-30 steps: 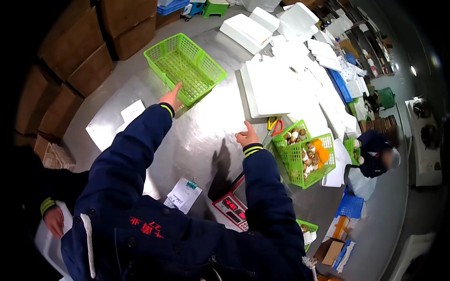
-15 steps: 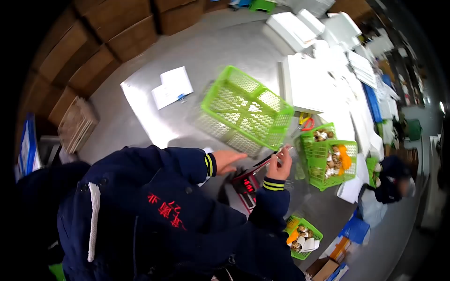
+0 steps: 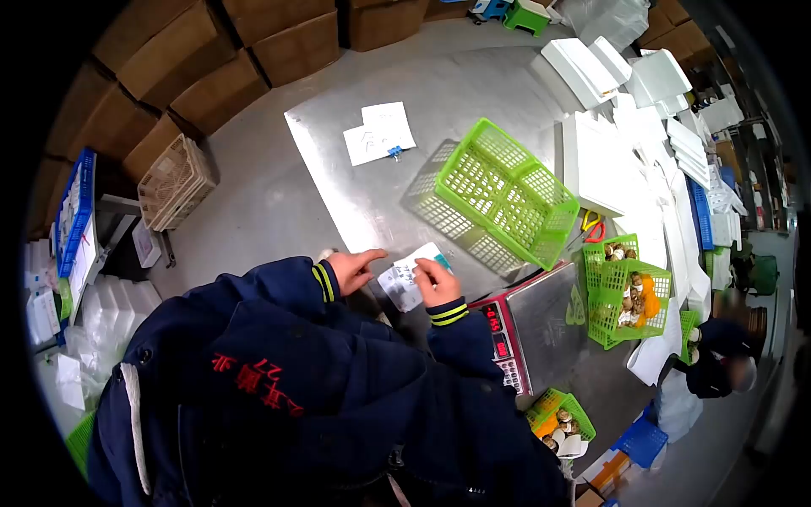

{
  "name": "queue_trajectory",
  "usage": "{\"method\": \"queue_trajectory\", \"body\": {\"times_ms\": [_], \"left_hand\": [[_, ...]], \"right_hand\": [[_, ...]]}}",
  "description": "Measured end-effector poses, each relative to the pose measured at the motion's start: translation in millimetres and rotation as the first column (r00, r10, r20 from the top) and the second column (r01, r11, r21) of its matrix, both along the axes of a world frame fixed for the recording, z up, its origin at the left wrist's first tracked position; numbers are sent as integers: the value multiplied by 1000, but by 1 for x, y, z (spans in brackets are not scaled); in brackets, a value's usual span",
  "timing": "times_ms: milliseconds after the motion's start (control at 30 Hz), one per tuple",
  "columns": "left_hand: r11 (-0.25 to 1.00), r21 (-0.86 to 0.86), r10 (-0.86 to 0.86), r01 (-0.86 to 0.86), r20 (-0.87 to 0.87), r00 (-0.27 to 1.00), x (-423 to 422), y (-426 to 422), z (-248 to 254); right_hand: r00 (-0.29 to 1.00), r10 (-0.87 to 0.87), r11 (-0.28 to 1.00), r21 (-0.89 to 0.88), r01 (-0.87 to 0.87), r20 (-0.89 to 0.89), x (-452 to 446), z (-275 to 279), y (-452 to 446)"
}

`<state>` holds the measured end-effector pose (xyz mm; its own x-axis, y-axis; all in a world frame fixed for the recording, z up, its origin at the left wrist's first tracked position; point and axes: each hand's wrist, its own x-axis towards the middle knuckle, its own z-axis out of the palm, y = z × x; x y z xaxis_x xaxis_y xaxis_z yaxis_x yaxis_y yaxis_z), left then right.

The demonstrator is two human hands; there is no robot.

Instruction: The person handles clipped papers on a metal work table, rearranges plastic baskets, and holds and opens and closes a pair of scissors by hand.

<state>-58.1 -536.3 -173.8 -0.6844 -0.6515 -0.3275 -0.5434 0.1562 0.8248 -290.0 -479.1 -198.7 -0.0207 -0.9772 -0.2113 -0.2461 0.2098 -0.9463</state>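
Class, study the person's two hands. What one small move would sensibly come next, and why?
Probably a small move of the left hand onto the left edge of the small papers, to steady them. The right hand already has its fingers at their right side, while the left hand seems to hold nothing and points just beside them.

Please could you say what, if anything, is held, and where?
The right hand overlaps the right side of the printed paper; whether its fingers grip cannot be told.

Food-packing workroom: steel table (image 3: 338, 106), digital scale (image 3: 541, 325), mushroom-like produce (image 3: 632, 302) in green baskets (image 3: 604, 317) (cartons (image 3: 296, 46) stacked behind).
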Motion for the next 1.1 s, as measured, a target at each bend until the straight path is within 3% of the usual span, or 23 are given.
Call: {"method": "queue_trajectory", "body": {"times_ms": [133,200,267,367,433,500,633,700,767,833,933,967,1000,1033,1067,1100], "left_hand": [[996,-90,-12,11,-5,1000,39,-47,6],[985,-172,13,-28,-88,996,70,-74,-8],[969,-246,-14,-27,-163,986,101,-109,-23],[951,-299,-29,-72,-322,946,146,-178,-43],[985,-148,64,-86,-147,987,173,-218,-51],[981,-169,71,-94,-138,988,187,-262,-39],[956,-275,45,-103,-211,976,199,-330,-33],[959,-271,40,-84,-165,986,196,-353,-18],[960,-240,106,-144,-162,981,192,-367,0],[931,-284,163,-229,-239,957,197,-369,-3],[971,-171,141,-165,-142,980,213,-385,16],[970,-134,175,-204,-205,963,218,-395,10],[970,-113,200,-214,-127,972,221,-411,13],[946,-191,198,-262,-297,934,221,-423,5],[965,-139,182,-222,-253,950,226,-440,-7],[971,-132,162,-200,-254,954,220,-463,3]], "right_hand": [[978,193,981,48,-190,-83,36,-8,-19],[983,182,973,150,-178,-17,57,-15,-37],[978,199,962,203,-182,-64,75,-29,-69],[989,59,980,199,-31,-138,110,-47,-118],[987,-17,981,189,47,-159,134,-40,-152],[970,-210,957,177,229,-122,157,-54,-173],[789,-608,759,228,610,-86,154,-66,-198],[633,-768,621,131,773,-94,143,-76,-211],[568,-817,563,76,823,-103,127,-86,-226],[484,-868,470,128,873,-114,114,-105,-247],[518,-825,491,167,855,-225,111,-84,-271],[502,-836,461,213,862,-222,121,-55,-282],[510,-781,532,46,846,-360,96,-122,-266],[473,-710,626,-161,763,-521,102,-98,-275],[385,-632,653,-194,732,-672,94,-116,-276],[446,-659,643,-146,752,-606,91,-102,-292]]}}
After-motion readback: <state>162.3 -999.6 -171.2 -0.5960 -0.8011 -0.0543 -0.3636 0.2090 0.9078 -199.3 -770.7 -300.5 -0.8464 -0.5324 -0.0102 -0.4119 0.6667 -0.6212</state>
